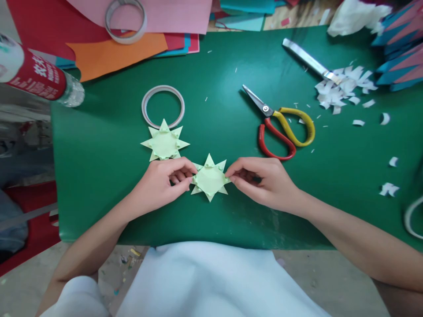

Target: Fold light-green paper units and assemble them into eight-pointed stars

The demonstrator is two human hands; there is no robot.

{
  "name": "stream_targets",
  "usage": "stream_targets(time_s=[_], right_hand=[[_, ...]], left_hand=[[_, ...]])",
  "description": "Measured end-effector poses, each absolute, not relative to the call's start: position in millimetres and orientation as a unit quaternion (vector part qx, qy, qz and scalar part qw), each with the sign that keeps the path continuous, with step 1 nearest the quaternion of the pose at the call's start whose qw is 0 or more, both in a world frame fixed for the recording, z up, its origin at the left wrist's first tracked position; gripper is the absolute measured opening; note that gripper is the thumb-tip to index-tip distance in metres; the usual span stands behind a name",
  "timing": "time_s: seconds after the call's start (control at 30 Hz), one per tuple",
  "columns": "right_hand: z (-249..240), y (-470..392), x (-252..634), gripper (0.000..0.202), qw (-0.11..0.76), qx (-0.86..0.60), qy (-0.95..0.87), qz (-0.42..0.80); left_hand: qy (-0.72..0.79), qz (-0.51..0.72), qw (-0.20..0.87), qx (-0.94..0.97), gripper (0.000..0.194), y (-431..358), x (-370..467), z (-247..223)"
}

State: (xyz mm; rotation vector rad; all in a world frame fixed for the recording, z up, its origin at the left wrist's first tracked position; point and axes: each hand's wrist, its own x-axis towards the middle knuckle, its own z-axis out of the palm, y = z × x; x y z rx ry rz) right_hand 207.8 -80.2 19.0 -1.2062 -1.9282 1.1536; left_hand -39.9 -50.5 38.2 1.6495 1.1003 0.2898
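Note:
A pale green paper star (210,179) with pointed tips lies flat near the front middle of the green table. My left hand (168,180) pinches its left tip, and my right hand (261,178) pinches the right tip. Small raised green bits ring the star's centre. Behind my left hand lies a second green paper star (164,144), touching a roll of tape (144,105) at its upper edge. Scissors (272,115) with one red and one yellow handle lie partly spread behind my right hand.
On the green table (109,176), a bottle (42,75) lies at the left edge. Coloured paper sheets (122,57) carry another tape roll (144,26). Metal tweezers (307,58) touch white paper scraps (343,88) at the back right, near blue-and-pink folded paper (403,70).

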Motion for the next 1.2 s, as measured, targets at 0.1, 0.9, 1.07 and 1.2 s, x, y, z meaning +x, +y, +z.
stream_targets(time_s=[0.1, 0.9, 1.07, 1.2], right_hand=[[18.6, -80.7, 207.5, 0.010, 0.289, -0.450, -0.729, 0.427], [6.3, -90.7, 206.9, 0.033, 0.233, -0.393, -0.854, 0.250], [7.1, -93.3, 200.5, 0.036, 0.170, -0.399, -0.888, 0.153], [11.1, -94.9, 195.2, 0.039, 0.124, -0.403, -0.903, 0.083]], left_hand=[[0.460, 0.117, 0.504, 0.722, 0.010, -51.3, -39.4, 38.9], [0.432, 0.131, 0.381, 0.807, 0.019, -57.4, -37.9, 34.8], [0.432, 0.133, 0.374, 0.809, 0.020, -58.4, -37.5, 34.5], [0.433, 0.137, 0.369, 0.811, 0.022, -59.4, -37.2, 34.5]])
